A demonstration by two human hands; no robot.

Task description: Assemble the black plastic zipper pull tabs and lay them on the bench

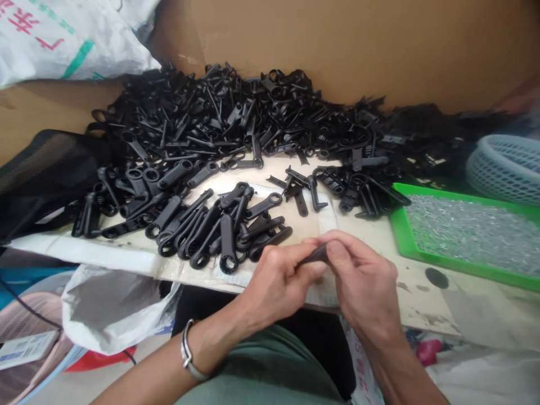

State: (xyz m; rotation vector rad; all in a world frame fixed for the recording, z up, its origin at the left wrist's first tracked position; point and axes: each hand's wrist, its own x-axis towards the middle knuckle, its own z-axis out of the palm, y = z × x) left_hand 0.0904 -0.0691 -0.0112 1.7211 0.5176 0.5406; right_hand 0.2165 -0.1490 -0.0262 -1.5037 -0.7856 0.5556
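Between my two hands, over the table's front edge, is a black plastic part (314,256), mostly covered by fingers. My left hand (280,278) is closed around its left end. My right hand (365,275) grips the other end, thumb pressed on top. Just left of my hands lies a cluster of black plastic arms with ring ends (228,242). A few loose black pieces (301,188) lie beyond my hands. Farther back rises a big heap of similar black parts (236,112).
At right stands a green tray (405,239) of small shiny metal pieces, with a blue-grey plastic basket (506,169) behind it. A white sack (76,39) is at upper left. Below the left table edge are an open white bag (109,315) and a pink basket (37,315).
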